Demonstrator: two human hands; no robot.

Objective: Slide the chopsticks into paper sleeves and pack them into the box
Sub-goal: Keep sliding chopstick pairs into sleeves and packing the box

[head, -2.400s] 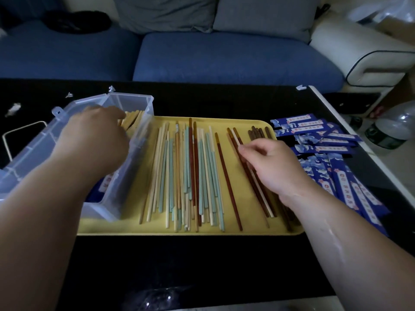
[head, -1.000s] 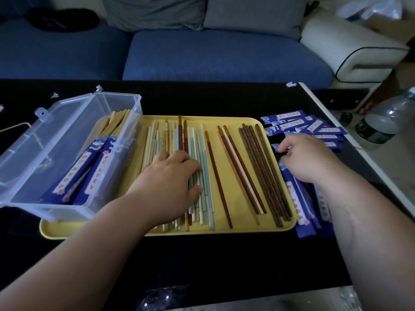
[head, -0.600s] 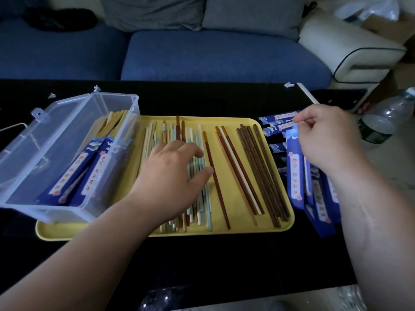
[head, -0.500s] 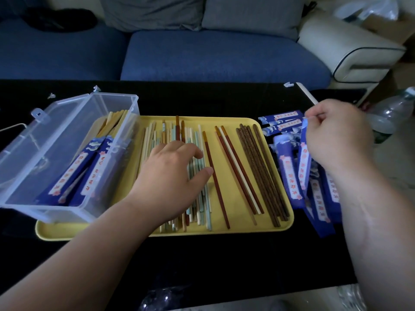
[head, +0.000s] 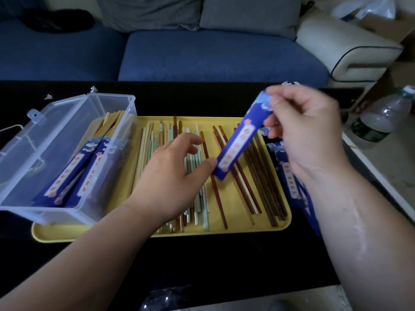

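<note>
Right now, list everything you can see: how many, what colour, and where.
tray: one, yellow, on the table
loose chopsticks: many, pale, teal, red and dark brown, on the tray
box: one, clear plastic, open, on the tray's left end
sleeved chopsticks: at least two, blue, in the box
held sleeve: one, blue, above the tray
spare sleeves: a pile, blue, right of the tray
table: one, black
sofa: one, blue, behind the table
cushions: two, grey, on the sofa
bottle: one, clear, far right
left hand: resting on the loose chopsticks
right hand: pinching the held sleeve's top
</note>
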